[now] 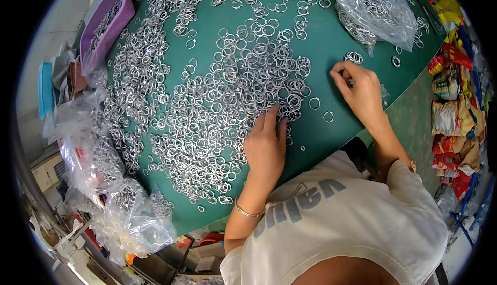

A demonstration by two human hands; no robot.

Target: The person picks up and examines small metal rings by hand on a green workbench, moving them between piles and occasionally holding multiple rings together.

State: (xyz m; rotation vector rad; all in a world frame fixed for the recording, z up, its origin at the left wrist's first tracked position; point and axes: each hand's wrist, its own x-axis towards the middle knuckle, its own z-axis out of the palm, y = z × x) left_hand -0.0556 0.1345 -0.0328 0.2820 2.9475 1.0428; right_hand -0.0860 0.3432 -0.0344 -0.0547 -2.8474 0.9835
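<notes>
Left hand (265, 143) flat, fingers spread open on heap of metal rings (228, 93) covering green worktop (321, 42); right hand (360, 91) pinched shut on a few rings at heap's right edge

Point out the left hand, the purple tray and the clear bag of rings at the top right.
left hand (265, 145): head view, back of the hand.
purple tray (120, 18): head view, its right side wall.
clear bag of rings (380, 11): head view, middle of the plastic.
</notes>
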